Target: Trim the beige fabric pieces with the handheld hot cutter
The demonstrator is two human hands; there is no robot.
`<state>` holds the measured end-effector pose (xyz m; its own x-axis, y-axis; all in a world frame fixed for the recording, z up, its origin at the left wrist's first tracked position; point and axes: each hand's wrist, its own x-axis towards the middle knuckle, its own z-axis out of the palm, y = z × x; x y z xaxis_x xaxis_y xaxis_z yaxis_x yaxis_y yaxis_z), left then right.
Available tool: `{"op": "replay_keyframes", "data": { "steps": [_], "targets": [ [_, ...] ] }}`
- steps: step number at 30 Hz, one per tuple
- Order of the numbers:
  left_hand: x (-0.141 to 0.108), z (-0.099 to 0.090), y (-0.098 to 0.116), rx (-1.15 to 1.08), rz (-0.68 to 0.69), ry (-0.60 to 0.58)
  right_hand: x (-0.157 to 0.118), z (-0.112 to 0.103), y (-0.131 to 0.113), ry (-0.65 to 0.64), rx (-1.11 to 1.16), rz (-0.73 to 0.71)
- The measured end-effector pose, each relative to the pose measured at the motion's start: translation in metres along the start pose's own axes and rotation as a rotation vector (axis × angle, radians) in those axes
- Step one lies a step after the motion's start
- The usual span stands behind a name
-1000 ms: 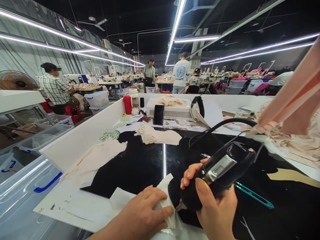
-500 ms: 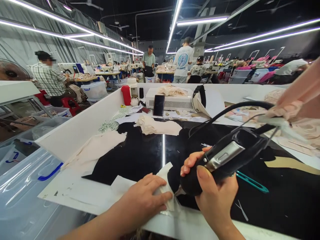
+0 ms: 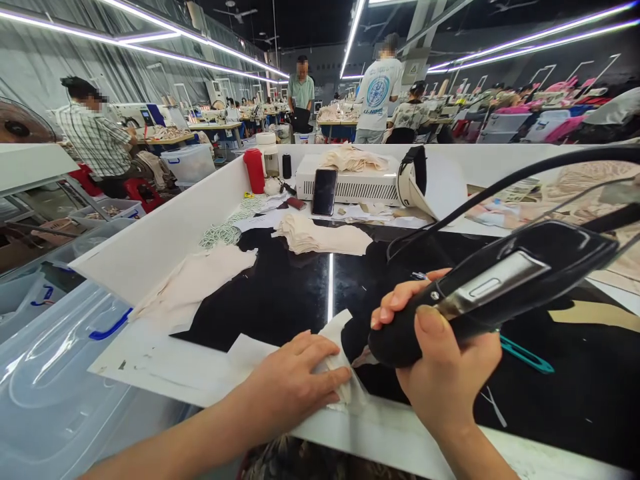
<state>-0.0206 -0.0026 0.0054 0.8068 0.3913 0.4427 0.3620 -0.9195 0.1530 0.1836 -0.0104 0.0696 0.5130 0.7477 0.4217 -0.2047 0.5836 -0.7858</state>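
Note:
My left hand (image 3: 305, 370) lies palm down with its fingers stretched over a cream fabric piece (image 3: 337, 333) at the table's front edge. My right hand (image 3: 445, 360) is wrapped round a thick black corded hand tool (image 3: 500, 293) with a silver lever on its side. The narrow end of this tool points down left at the fabric, close to my left fingertips. Whether its tip touches the cloth I cannot tell. A white sheet (image 3: 250, 353) lies partly under my left hand.
On the black tabletop (image 3: 280, 300) lie a stack of cream pieces (image 3: 325, 237), more cream fabric (image 3: 200, 287) and a teal tool (image 3: 527, 355). Behind stand a phone (image 3: 325, 192), a white vented box (image 3: 350, 179) and a red container (image 3: 255, 170). A black cable (image 3: 480, 200) arches at right.
The view has shifted, and the tool in my right hand appears larger and farther right. A blurred pinkish shape at the upper right has left the view. My left hand still rests on the fabric.

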Motion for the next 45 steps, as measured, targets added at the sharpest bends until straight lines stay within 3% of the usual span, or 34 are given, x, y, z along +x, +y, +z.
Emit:
{"op": "replay_keyframes", "data": {
  "steps": [24,31,36,40,45],
  "targets": [
    [0.001,-0.002,0.001,-0.038,-0.005,0.025,0.006,0.005,0.02,-0.058,-0.003,-0.071],
    [-0.014,0.014,0.029,0.091,-0.065,-0.032,0.0,0.001,0.01,-0.086,-0.011,-0.032],
    [-0.018,0.013,0.049,0.199,-0.01,0.042,-0.005,-0.005,-0.001,-0.095,0.011,-0.022],
    [0.0,-0.01,0.033,0.041,-0.035,0.036,-0.006,-0.005,-0.003,-0.077,0.021,-0.007],
    [0.023,-0.02,-0.021,-0.133,0.094,-0.109,-0.008,-0.002,-0.002,-0.044,0.037,0.015]
  ]
}}
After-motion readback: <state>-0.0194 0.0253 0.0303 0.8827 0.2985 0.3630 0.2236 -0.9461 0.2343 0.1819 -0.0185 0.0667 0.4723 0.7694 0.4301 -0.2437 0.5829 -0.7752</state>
